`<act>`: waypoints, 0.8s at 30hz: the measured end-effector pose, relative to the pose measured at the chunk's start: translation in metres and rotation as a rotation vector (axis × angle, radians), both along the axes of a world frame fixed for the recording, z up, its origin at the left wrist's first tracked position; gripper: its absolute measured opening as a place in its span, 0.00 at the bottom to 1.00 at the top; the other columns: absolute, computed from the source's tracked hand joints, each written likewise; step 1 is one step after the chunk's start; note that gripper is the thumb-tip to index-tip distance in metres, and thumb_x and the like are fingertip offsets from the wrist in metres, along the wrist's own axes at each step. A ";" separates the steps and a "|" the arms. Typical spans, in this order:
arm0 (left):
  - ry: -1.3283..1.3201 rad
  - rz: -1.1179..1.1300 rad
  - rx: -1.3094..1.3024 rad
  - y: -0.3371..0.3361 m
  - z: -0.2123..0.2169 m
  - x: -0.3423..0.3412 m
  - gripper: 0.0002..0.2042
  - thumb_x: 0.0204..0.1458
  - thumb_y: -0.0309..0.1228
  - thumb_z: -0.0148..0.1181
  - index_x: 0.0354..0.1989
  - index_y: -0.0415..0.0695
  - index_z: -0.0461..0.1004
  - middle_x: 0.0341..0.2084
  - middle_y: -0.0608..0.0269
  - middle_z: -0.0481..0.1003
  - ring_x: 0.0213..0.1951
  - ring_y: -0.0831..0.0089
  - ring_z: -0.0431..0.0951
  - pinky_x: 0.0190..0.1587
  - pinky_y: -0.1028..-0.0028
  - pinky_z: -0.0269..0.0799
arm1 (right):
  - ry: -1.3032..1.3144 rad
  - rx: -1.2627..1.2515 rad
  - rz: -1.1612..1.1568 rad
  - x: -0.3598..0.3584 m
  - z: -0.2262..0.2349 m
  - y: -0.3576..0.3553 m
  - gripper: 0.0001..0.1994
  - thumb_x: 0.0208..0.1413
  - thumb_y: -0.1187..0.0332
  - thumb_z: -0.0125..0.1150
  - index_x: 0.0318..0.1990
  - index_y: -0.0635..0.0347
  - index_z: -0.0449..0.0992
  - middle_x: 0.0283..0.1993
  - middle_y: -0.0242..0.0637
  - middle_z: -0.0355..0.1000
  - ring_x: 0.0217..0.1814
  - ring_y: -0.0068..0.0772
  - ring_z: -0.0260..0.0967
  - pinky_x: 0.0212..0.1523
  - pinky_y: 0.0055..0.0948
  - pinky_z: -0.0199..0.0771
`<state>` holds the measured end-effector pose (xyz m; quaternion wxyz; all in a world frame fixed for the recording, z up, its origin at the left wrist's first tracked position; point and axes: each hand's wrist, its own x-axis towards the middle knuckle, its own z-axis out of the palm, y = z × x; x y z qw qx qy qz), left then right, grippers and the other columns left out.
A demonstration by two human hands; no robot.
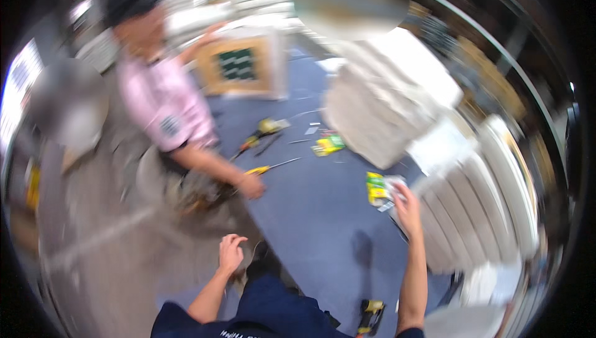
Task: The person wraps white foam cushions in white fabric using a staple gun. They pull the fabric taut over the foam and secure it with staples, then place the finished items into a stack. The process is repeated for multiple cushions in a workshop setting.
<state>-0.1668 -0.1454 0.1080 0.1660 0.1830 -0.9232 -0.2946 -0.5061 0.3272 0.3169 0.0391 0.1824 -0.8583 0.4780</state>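
My right hand [407, 206] reaches over the right side of the blue-grey table, fingers closed at the whitish end of a yellow-and-green packet [375, 189]. Blur hides the exact grip. Off the table's left edge, my left hand [231, 255] hangs over the floor, its fingers loosely bent and nothing in it. A second yellow-and-green packet [329, 145] lies farther back on the table. Close to my body, a yellow-and-black power tool [370, 317] rests near the table's front edge.
Across the left edge, a person in a pink shirt [167, 105] has one hand near a yellow-handled screwdriver [261, 170] and the other at a framed tan panel [264, 68]. Another yellow tool [268, 127] lies behind. Pale cushions [462, 214] crowd the right side; a beige cushion [379, 102] stands at the back.
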 end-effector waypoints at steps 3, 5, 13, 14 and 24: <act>0.114 -0.174 -0.165 -0.026 0.038 -0.134 0.25 0.39 0.13 0.59 0.47 0.52 0.84 0.39 0.52 0.71 0.47 0.49 0.75 0.51 0.52 0.71 | 0.141 -0.003 0.029 -0.059 0.043 -0.035 0.17 0.65 0.67 0.64 0.60 0.61 0.79 0.56 0.45 0.81 0.55 0.44 0.79 0.53 0.39 0.79; 0.140 -0.448 -0.046 0.009 0.046 -0.202 0.22 0.41 0.18 0.63 0.48 0.50 0.83 0.38 0.50 0.72 0.45 0.48 0.76 0.47 0.51 0.73 | 0.209 0.151 -0.060 -0.068 0.089 -0.001 0.18 0.64 0.66 0.66 0.59 0.62 0.79 0.55 0.46 0.81 0.55 0.45 0.79 0.54 0.39 0.79; -0.645 -0.831 -0.269 0.081 0.006 -0.347 0.45 0.53 0.50 0.70 0.80 0.65 0.56 0.81 0.43 0.44 0.80 0.37 0.40 0.76 0.32 0.43 | 0.709 0.597 -0.388 -0.222 0.153 0.029 0.33 0.59 0.75 0.64 0.73 0.57 0.67 0.76 0.52 0.63 0.80 0.57 0.57 0.79 0.48 0.56; -0.784 -0.823 -0.217 0.073 0.011 -0.342 0.51 0.52 0.52 0.72 0.82 0.66 0.47 0.82 0.45 0.35 0.81 0.39 0.31 0.76 0.31 0.34 | 0.774 0.622 -0.401 -0.239 0.155 0.016 0.34 0.59 0.75 0.64 0.75 0.57 0.65 0.77 0.52 0.62 0.80 0.57 0.55 0.79 0.49 0.55; -0.893 -0.928 -0.173 0.072 -0.013 -0.296 0.74 0.38 0.57 0.82 0.84 0.64 0.23 0.82 0.47 0.15 0.79 0.40 0.10 0.73 0.26 0.18 | 0.810 0.844 -0.468 -0.365 0.125 -0.009 0.51 0.49 0.81 0.65 0.82 0.47 0.51 0.84 0.41 0.53 0.86 0.49 0.47 0.82 0.54 0.44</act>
